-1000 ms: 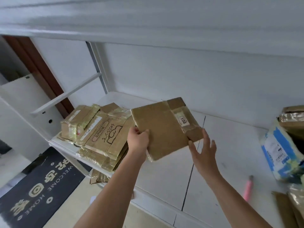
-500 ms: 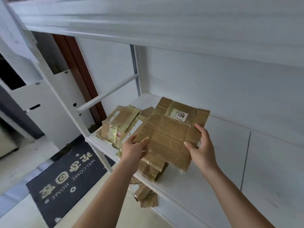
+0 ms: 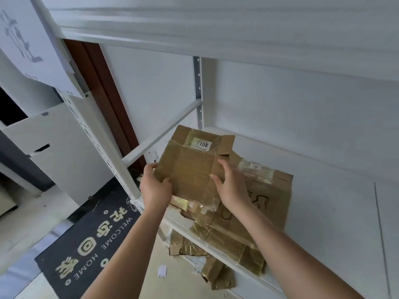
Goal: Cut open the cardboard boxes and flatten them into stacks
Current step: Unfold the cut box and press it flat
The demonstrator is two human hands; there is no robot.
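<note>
Since the earlier frames the flattened box (image 3: 190,167) has been carried leftward to the end of the shelf and now sits over the stack of flattened cardboard (image 3: 254,210); the view has swung left with it, so the blue package and pink tool seen before are out of frame. Left hand (image 3: 154,187) grips the box's near-left edge, thumb curled on top, fingers under. Right hand (image 3: 230,188) holds the right side, thumb pinching over the top face, fingers behind the panel. Box is tilted, far end up, white label (image 3: 201,144) reading 7108 near the top edge; one small flap stands up at the far right corner. Whether the box touches the stack below cannot be told.

The stack lies on a white shelf (image 3: 334,212) of a white metal rack, overhanging the shelf's front edge, with glossy tape strips on several pieces. More cardboard scraps (image 3: 216,275) hang or lie below the shelf edge. Another shelf board (image 3: 216,24) runs overhead; a perforated upright (image 3: 97,134) stands at the front left, a diagonal crossbar (image 3: 164,132) behind it. White wall behind. Dark brown door frame (image 3: 103,87) at left. Light floor with a black doormat (image 3: 90,244) printed WELCOME HOME; a small white paper scrap (image 3: 162,271) beside it.
</note>
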